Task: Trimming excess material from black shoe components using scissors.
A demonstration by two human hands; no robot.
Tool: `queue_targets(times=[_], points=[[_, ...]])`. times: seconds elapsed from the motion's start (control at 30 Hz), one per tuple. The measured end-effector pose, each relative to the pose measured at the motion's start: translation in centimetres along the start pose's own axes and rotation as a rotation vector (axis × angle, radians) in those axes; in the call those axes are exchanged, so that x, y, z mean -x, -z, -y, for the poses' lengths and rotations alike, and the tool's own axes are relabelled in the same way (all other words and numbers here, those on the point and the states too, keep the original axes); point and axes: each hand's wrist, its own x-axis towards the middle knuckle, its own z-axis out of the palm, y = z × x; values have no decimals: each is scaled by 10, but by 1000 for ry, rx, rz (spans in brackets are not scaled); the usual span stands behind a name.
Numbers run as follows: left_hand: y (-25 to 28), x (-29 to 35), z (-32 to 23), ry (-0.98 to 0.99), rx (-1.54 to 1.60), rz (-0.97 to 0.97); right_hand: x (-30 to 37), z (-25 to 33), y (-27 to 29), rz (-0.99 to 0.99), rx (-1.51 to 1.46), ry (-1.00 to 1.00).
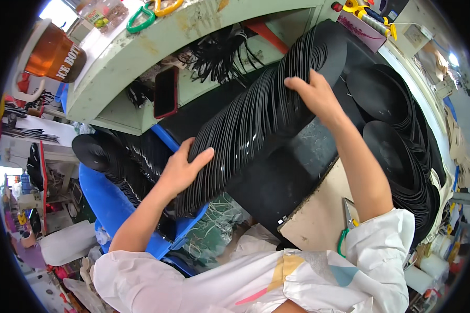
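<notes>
A long stack of thin black rounded pieces (248,122) runs slantwise between my hands, many edges pressed side by side. My left hand (181,168) grips its lower left end, thumb along the near side and fingers behind. My right hand (318,96) holds the upper right part, its thumb and fingers spread over the edges. The far end shows one broad flat black face (333,49). Below the stack lies a black work surface (271,182). The left end hangs above a blue bin (102,201), where more such black pieces (91,151) lie in rows.
More stacks of black pieces (381,96) stand at the right. Green-and-yellow-handled scissors (344,235) lie on a beige board (310,219) near my right arm. A phone (165,93) and black straps (219,55) occupy the shelf under the pale table edge (193,23). An amber cup (56,52) stands upper left.
</notes>
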Motion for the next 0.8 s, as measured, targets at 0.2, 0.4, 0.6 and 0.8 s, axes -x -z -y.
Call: queue_targets(times=[0.2, 0.4, 0.6, 0.8], points=[[-1, -11, -18, -77, -331, 53, 8, -30, -12, -113, 44, -68], [-18, -16, -43, -103, -305, 7, 37, -32, -33, -363, 8, -20], [-18, 57, -31, -198, -91, -176, 109, -3, -32, -398, -367, 224], [-1, 185, 24, -340, 259, -539, 191, 108, -45, -287, -368, 740]])
